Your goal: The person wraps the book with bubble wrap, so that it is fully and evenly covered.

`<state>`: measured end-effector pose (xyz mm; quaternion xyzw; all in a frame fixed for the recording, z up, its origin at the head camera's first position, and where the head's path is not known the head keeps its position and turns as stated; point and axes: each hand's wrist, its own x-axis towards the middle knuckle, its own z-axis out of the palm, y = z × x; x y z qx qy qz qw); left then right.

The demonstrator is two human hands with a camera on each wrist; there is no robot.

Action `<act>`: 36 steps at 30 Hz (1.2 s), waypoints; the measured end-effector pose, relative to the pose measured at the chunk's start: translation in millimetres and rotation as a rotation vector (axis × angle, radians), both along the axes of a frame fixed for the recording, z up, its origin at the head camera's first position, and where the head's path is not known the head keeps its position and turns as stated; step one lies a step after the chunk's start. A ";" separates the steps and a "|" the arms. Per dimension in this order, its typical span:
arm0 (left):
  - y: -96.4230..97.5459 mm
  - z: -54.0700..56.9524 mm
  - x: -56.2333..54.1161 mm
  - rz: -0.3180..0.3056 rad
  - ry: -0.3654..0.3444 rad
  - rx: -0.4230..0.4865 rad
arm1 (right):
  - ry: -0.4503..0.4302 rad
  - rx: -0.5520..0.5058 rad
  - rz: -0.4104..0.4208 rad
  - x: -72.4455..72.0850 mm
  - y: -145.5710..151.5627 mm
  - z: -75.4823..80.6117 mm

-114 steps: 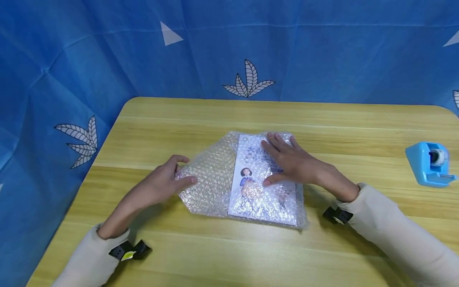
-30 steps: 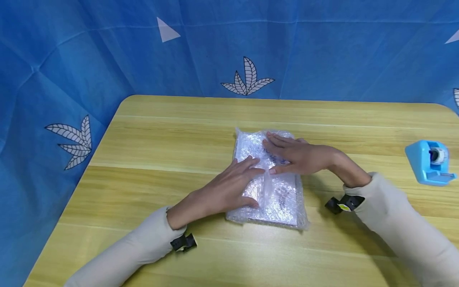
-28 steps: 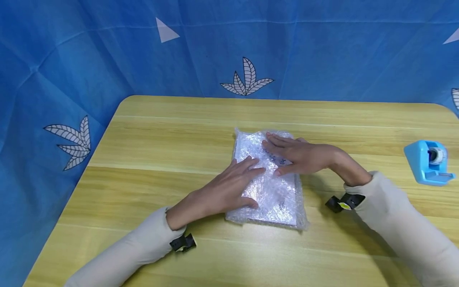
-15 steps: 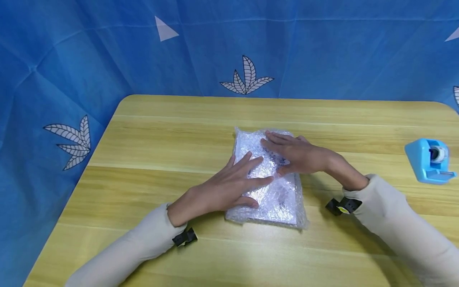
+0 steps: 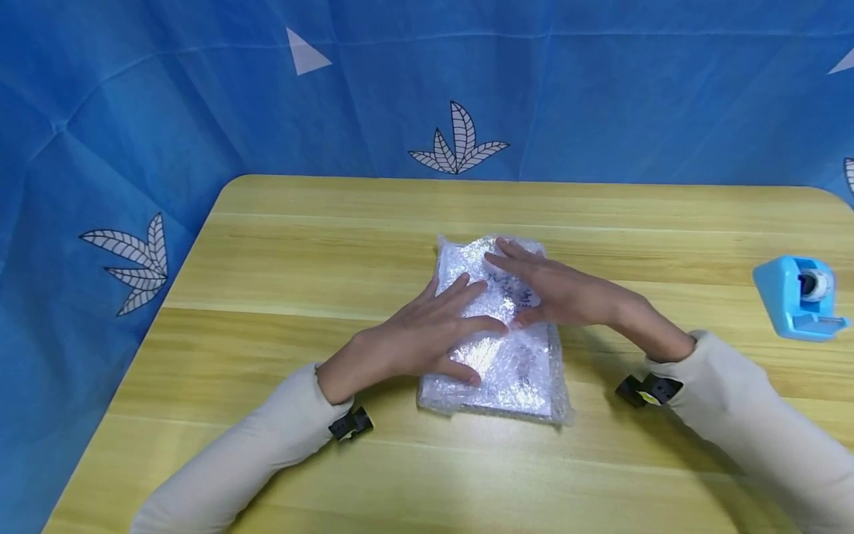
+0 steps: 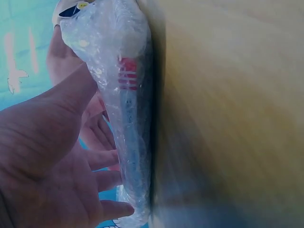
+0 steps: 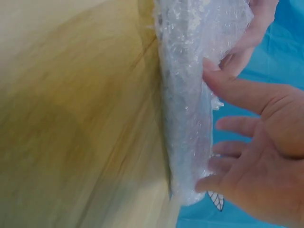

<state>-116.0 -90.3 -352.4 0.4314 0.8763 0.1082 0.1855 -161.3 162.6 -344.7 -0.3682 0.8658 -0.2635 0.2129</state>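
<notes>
A book [image 6: 129,114] lies flat near the middle of the table, covered in clear bubble wrap [image 5: 507,397]; dark print shows through it. My left hand [image 5: 423,337] spreads over the left half, its fingertips and thumb on the wrap. From the other side my right hand [image 5: 567,293] reaches over the upper right, fingers extended and touching the wrap. The two hands nearly meet at the middle of the package. In the left wrist view the book's edge shows a red and pale band under the plastic. Along the right side, the wrap [image 7: 185,118] bulges past the book.
A light blue tape dispenser [image 5: 794,300] with a roll in it stands at the table's right. The wooden table [image 5: 300,252] ends at the back against a blue cloth [image 5: 600,96] with leaf prints, which also hangs on the left.
The loose left flap of bubble wrap has been folded over the book, and my left hand moved right with it. Lately my left fingers spread further and slid slightly upward; the right hand stays near.
</notes>
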 end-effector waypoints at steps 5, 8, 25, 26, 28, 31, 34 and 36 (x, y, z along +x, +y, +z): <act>0.1 -0.4 -0.2 0.002 0.011 0.027 | 0.017 -0.078 -0.048 4.4 3.7 2.4; 0.4 -0.5 -0.5 0.015 -0.005 0.034 | -0.015 -0.075 -0.110 13.0 5.2 4.7; 0.0 -1.9 -3.0 0.220 -0.105 0.022 | -0.089 0.093 -0.142 30.8 1.2 -1.3; 0.0 -2.1 -3.3 0.223 -0.103 0.010 | -0.087 0.095 -0.140 30.5 1.6 -1.5; -0.8 -2.7 -3.8 0.229 -0.099 -0.002 | -0.085 0.091 -0.137 30.0 2.2 -1.5; -2.0 -3.3 -4.4 0.233 -0.098 -0.003 | -0.086 0.078 -0.135 29.6 2.9 -1.7; -2.6 -4.4 -5.1 0.236 -0.108 0.004 | -0.091 0.069 -0.135 29.6 3.6 -2.2; -2.5 -5.2 -5.3 0.237 -0.110 0.005 | -0.092 0.069 -0.136 29.6 3.9 -2.8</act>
